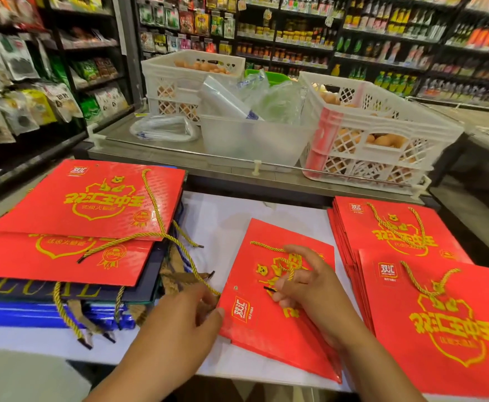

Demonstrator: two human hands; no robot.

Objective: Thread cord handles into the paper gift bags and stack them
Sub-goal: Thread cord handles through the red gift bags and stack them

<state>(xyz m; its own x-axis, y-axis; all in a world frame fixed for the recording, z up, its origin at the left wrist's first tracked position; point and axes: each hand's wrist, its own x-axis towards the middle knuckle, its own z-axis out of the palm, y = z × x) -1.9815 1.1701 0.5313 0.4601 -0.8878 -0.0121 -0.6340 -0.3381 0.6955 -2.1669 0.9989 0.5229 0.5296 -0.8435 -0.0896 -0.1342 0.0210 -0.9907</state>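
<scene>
Two hands are working over a white bench in a shop aisle. Over on the left, a messy pile of red gift bags is sitting on top of some dark blue bags, with loose gold cords trailing out everywhere. The left hand is reaching in beside that pile, fingers curled and pinching the end of a loose gold cord right at the left edge of the middle bag.

That middle red bag is lying flat and a bit skewed on the bench, close to the front edge. The right hand is resting on it, fingers bent and holding a second gold cord whose black tip is poking out near the punched hole in the bag.

On the right, a neat stack of finished red bags is lying with the cord handles already in.

Behind the bench, white plastic crates of eggs and a clear tub with plastic bags are sitting on a metal counter, and stocked shelves are running along the back.
</scene>
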